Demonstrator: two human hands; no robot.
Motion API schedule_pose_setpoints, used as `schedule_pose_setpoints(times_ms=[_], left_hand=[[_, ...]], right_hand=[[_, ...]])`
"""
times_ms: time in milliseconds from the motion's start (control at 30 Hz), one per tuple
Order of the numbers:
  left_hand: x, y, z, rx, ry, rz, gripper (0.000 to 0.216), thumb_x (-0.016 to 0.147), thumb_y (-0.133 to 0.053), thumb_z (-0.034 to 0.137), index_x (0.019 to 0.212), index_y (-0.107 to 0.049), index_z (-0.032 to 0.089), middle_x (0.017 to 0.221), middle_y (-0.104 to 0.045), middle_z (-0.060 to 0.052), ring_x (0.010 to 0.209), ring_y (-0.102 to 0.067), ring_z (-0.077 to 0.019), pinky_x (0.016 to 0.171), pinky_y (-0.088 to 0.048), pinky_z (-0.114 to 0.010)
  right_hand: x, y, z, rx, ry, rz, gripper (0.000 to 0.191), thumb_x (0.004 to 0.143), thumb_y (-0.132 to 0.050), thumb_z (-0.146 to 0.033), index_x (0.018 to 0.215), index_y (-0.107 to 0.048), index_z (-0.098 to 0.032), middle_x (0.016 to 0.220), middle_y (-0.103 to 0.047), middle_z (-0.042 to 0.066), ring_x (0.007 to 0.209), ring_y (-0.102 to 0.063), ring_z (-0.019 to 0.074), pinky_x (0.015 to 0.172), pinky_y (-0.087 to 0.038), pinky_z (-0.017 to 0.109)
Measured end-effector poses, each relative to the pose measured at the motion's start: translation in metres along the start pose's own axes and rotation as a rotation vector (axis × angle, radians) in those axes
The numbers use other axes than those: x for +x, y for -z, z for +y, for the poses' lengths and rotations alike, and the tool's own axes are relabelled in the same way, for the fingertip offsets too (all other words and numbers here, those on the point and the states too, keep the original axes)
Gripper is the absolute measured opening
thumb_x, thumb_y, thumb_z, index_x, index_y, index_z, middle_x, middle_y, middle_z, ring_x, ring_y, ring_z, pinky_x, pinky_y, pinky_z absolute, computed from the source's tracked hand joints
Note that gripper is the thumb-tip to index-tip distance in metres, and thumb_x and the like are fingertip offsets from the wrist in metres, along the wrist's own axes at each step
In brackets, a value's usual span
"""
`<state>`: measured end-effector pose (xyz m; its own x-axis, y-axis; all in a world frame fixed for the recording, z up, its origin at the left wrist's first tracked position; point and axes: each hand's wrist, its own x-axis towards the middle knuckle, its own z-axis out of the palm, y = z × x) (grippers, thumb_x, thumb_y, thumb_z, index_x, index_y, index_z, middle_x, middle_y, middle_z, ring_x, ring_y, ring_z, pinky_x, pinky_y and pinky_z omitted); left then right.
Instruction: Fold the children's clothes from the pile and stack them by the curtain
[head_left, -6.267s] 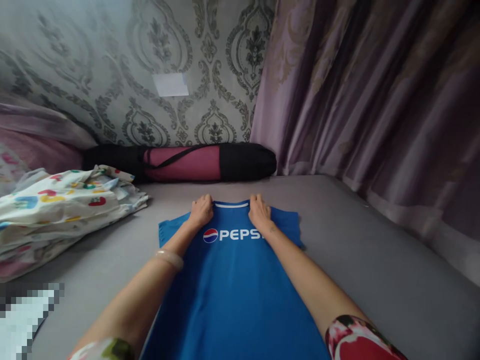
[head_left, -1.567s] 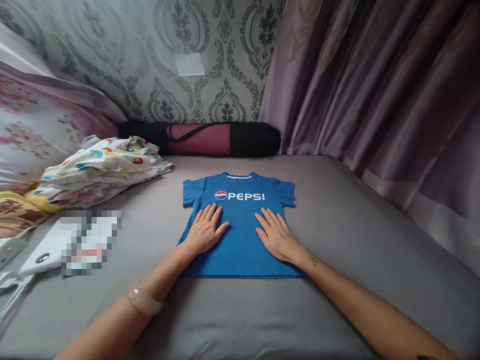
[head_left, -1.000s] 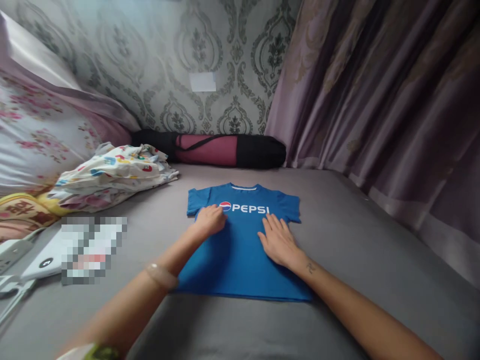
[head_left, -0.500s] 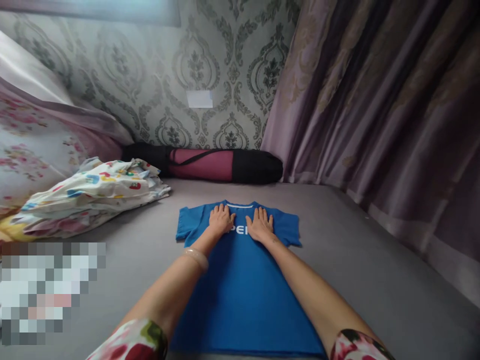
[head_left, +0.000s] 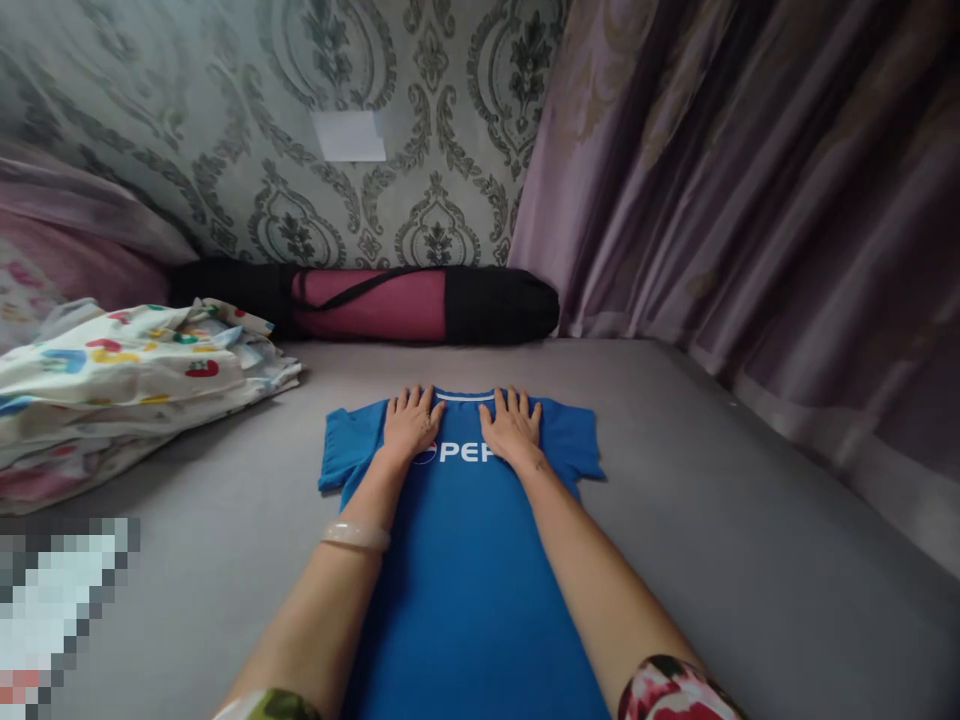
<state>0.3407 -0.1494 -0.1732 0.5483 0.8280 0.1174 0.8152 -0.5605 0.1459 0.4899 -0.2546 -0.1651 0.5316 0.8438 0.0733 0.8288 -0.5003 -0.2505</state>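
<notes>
A blue short-sleeved T-shirt (head_left: pixel 469 560) lies spread flat, its collar at the far end and its lower part running toward me. White lettering and part of a round logo show on its chest. My left hand (head_left: pixel 412 420) rests palm down near the left shoulder, fingers spread, with a pale bangle (head_left: pixel 355 535) on that wrist. Flat on the upper chest, just right of the collar's middle, lies my right hand (head_left: pixel 511 425), fingers apart, covering the end of the lettering. Neither hand grips the cloth.
The shirt is on a grey bed sheet (head_left: pixel 712 520). Crumpled patterned cloth (head_left: pixel 142 370) lies to the left. A long black and maroon bag (head_left: pixel 375 305) sits along the papered wall. Purple curtains (head_left: pixel 675 200) hang at the right. A blurred patch covers the lower left corner.
My left hand has slid left, toward the shoulder, uncovering more of the lettering and logo. The right hand stays near its place by the collar. The view has moved closer.
</notes>
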Motion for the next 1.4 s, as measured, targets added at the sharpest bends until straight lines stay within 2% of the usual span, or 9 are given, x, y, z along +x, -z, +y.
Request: schedule_pose_setpoints(times_ms=[167,300,533,633,733,867,967,1200,1400], left_hand=[[0.000,0.006,-0.017,-0.018,0.017,0.001,0.063,0.097,-0.026,0.047,0.141,-0.038,0.004,0.148,-0.038,-0.022,0.139,-0.032,-0.0333,0.112,-0.026,-0.046],[-0.002,0.007,-0.028,0.002,0.115,-0.011,0.062,0.096,-0.023,0.049,0.141,-0.040,0.011,0.151,-0.035,-0.019,0.141,-0.027,-0.0336,0.113,-0.022,-0.051],[-0.003,0.011,-0.040,-0.037,0.248,-0.044,0.066,0.095,-0.020,0.054,0.145,-0.036,0.015,0.155,-0.029,-0.015,0.144,-0.022,-0.0335,0.114,-0.018,-0.051],[0.001,0.023,-0.051,-0.067,0.256,-0.081,0.058,0.096,-0.019,0.047,0.136,-0.047,0.015,0.149,-0.041,-0.014,0.140,-0.031,-0.0310,0.111,-0.026,-0.049],[0.005,0.041,-0.071,-0.111,0.317,-0.136,0.047,0.096,-0.022,0.035,0.122,-0.057,0.017,0.132,-0.058,-0.015,0.125,-0.051,-0.0286,0.099,-0.041,-0.042],[0.004,0.059,-0.101,-0.068,0.491,-0.104,0.035,0.089,-0.040,0.027,0.114,-0.062,0.016,0.124,-0.062,-0.019,0.115,-0.058,-0.0306,0.088,-0.046,-0.037],[-0.001,0.058,-0.115,-0.110,0.552,-0.112,0.032,0.086,-0.047,0.029,0.111,-0.062,0.017,0.122,-0.064,-0.017,0.113,-0.060,-0.0286,0.084,-0.047,-0.033],[-0.004,0.046,-0.118,-0.238,0.607,-0.130,0.024,0.076,-0.061,0.039,0.088,-0.062,0.018,0.095,-0.070,-0.014,0.092,-0.067,-0.0290,0.071,-0.049,-0.032],[-0.006,0.065,-0.115,-0.411,0.634,-0.196,0.027,0.069,-0.067,0.043,0.065,-0.054,0.019,0.064,-0.062,-0.005,0.068,-0.064,-0.0245,0.054,-0.045,-0.028]], right_hand=[[0.001,0.005,0.006,0.024,0.012,-0.045,0.066,0.099,-0.017,-0.049,0.151,-0.025,-0.010,0.157,-0.022,0.015,0.144,-0.013,0.0306,0.114,-0.005,0.051],[0.003,0.007,0.017,-0.018,-0.098,-0.034,0.069,0.099,-0.016,-0.047,0.150,-0.024,-0.001,0.157,-0.021,0.016,0.145,-0.012,0.0274,0.116,-0.003,0.045],[0.006,0.010,0.031,-0.048,-0.094,-0.030,0.064,0.099,-0.015,-0.045,0.149,-0.031,-0.007,0.156,-0.026,0.014,0.144,-0.017,0.0278,0.115,-0.008,0.051],[0.012,0.018,0.044,0.005,-0.035,-0.108,0.060,0.099,-0.017,-0.043,0.149,-0.033,-0.014,0.156,-0.026,0.010,0.144,-0.018,0.0279,0.115,-0.011,0.054],[0.021,0.027,0.067,0.093,0.032,-0.121,0.056,0.099,-0.021,-0.038,0.147,-0.037,-0.012,0.153,-0.034,0.012,0.141,-0.028,0.0252,0.116,-0.019,0.044],[0.033,0.034,0.103,0.131,-0.105,0.054,0.050,0.097,-0.029,-0.027,0.140,-0.046,-0.008,0.137,-0.053,0.019,0.129,-0.047,0.0257,0.106,-0.036,0.037],[0.036,0.037,0.125,0.037,-0.206,0.045,0.041,0.092,-0.041,-0.021,0.126,-0.061,-0.010,0.123,-0.063,0.020,0.118,-0.057,0.0287,0.097,-0.043,0.037],[0.025,0.053,0.142,0.037,-0.386,-0.022,0.030,0.082,-0.061,-0.032,0.107,-0.071,-0.018,0.096,-0.072,0.013,0.089,-0.068,0.0236,0.072,-0.049,0.029],[0.024,0.059,0.146,0.246,-0.403,-0.044,0.011,0.073,-0.063,-0.025,0.078,-0.069,-0.017,0.062,-0.065,0.003,0.061,-0.063,0.0167,0.052,-0.040,0.022]])
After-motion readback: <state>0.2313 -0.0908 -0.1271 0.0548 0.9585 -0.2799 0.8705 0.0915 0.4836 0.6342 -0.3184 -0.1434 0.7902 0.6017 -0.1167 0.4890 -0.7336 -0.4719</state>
